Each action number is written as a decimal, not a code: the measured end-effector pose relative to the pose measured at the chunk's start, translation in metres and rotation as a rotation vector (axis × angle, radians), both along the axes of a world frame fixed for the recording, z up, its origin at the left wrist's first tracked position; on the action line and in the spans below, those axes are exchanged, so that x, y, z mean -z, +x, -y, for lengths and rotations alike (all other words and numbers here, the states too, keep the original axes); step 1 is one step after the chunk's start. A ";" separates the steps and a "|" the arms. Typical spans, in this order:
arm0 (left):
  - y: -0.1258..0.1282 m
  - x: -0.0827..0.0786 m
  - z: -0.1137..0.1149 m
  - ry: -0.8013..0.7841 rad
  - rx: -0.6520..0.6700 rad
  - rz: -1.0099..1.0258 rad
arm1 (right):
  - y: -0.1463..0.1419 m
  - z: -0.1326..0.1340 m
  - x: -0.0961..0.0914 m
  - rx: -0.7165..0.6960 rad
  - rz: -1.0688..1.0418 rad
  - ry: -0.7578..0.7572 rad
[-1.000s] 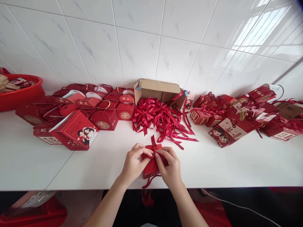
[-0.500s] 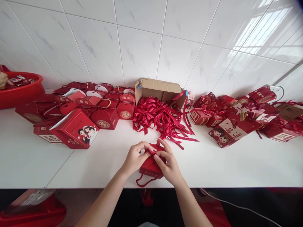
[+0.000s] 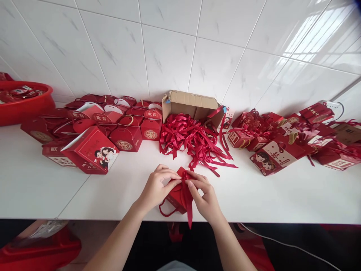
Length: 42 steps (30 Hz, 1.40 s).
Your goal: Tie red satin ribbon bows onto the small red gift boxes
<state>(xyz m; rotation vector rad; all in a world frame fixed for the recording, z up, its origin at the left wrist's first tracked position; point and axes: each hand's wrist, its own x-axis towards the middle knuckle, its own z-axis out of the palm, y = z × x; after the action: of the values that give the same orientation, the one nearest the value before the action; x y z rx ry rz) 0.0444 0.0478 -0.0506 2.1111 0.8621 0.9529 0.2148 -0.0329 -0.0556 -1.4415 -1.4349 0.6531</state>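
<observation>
A small red gift box (image 3: 176, 197) sits near the table's front edge, its red cord handle looping out at the lower left. Across its top lies a red ribbon (image 3: 187, 201), gathered at the middle, with one tail hanging toward me past the box. My left hand (image 3: 162, 184) pinches the ribbon at the gathered spot from the left. From the right, my right hand (image 3: 204, 192) has thumb and fingers closed on the ribbon by the same spot. The fingers partly cover the gather, so its exact shape is hard to make out.
Behind the box, a heap of red ribbons (image 3: 188, 137) spills from a cardboard box (image 3: 191, 98). Several red gift boxes (image 3: 126, 137) stand to the left, and ribboned boxes (image 3: 276, 154) crowd the right. A red basin (image 3: 26, 109) is at far left, before a tiled wall.
The ribbon tail now hangs down over the front of the box. My hands have drawn slightly apart, and the box has turned a little.
</observation>
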 end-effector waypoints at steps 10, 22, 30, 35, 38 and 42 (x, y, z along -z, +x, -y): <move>-0.008 -0.017 -0.007 -0.028 0.132 -0.134 | 0.023 0.015 -0.048 -0.130 0.501 -0.047; -0.009 -0.047 -0.017 0.109 0.285 -0.341 | 0.035 -0.034 -0.046 -0.474 0.310 0.015; -0.006 -0.056 -0.030 0.101 0.344 -0.426 | 0.034 -0.024 -0.035 -0.579 0.637 0.268; -0.006 -0.054 -0.039 0.103 0.338 -0.461 | 0.031 -0.024 -0.028 -0.566 0.710 0.295; -0.007 -0.053 -0.042 0.103 0.333 -0.475 | 0.031 -0.022 -0.026 -0.565 0.727 0.275; -0.006 -0.053 -0.043 0.113 0.340 -0.477 | 0.030 -0.020 -0.025 -0.561 0.819 0.230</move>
<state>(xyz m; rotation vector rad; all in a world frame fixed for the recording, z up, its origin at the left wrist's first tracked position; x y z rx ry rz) 0.0384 0.0904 0.0027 2.5280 0.6438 0.3312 0.2452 -0.0124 -0.0307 -1.1567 -2.5138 0.1883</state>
